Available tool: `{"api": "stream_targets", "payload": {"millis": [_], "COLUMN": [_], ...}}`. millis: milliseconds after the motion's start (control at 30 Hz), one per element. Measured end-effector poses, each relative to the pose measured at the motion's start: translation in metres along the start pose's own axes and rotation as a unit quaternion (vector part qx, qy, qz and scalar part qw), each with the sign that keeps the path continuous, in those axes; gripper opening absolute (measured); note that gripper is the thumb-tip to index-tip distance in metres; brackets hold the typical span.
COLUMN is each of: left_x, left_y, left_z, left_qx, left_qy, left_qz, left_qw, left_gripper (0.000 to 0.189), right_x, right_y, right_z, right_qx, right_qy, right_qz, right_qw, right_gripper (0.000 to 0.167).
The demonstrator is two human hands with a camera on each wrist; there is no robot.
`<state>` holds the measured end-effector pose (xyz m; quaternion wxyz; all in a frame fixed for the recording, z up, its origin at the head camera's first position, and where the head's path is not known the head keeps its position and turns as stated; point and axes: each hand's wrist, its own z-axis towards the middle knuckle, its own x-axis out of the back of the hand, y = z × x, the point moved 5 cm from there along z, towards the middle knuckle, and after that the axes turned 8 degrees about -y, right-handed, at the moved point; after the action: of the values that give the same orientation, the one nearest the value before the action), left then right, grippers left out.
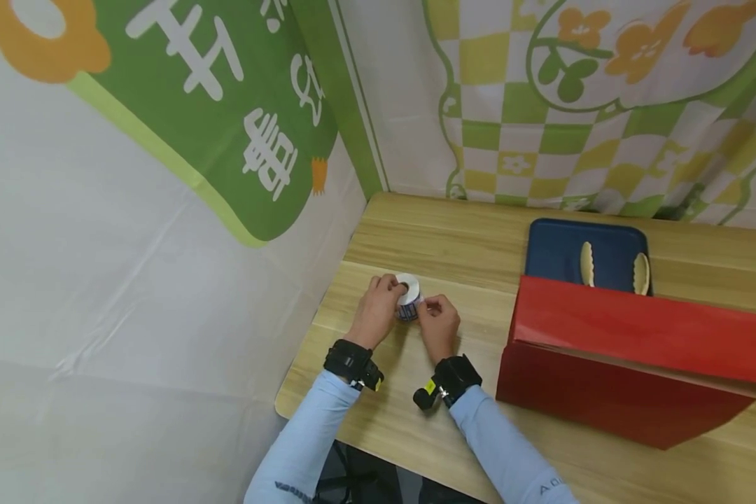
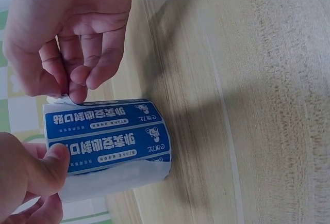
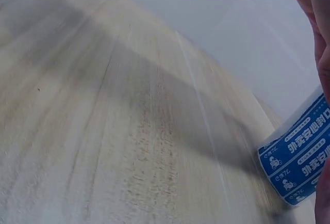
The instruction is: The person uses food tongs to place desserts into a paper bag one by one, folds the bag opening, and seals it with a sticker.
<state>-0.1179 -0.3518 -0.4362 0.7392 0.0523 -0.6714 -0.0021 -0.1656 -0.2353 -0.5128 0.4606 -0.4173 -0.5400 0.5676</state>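
A roll of blue-and-white sticker labels (image 1: 409, 309) stands on the wooden table, its white top ring and core hole facing up. My left hand (image 1: 375, 312) grips it from the left, fingers at the core hole and thumb on the printed side in the left wrist view. On the other side my right hand (image 1: 439, 326) pinches a lifted label edge (image 2: 62, 99) between thumb and fingertip. A bare white strip of backing (image 2: 116, 180) shows beside the printed labels. In the right wrist view the roll (image 3: 296, 154) is partly hidden by my right hand.
A large red box (image 1: 617, 364) stands to the right of my right arm. Behind it lies a dark blue tray (image 1: 554, 245) with tongs (image 1: 587, 264) showing at two tips. A white wall sheet (image 1: 164, 301) borders the table's left side.
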Motion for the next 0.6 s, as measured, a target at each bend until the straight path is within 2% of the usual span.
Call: {"api": "stream_targets", "payload": {"millis": [367,600], "left_x": [-0.002,-0.001], "left_y": [0.002,0.001], "left_z": [0.002,0.0], "left_qx": [-0.001,0.003], "left_qy": [0.002,0.0], "left_qz": [0.013,0.001], "left_qw": [0.9999,1.0], "left_gripper": [0.031,0.03], "right_x": [0.004,0.017], "right_y": [0.008,0.01], "right_z": [-0.005,-0.015], "right_qx": [-0.074,-0.113], "right_qy": [-0.009,0.003], "right_qz": [0.06,0.054], "right_qw": [0.9954,0.9922], "right_gripper": [0.001,0.006]}}
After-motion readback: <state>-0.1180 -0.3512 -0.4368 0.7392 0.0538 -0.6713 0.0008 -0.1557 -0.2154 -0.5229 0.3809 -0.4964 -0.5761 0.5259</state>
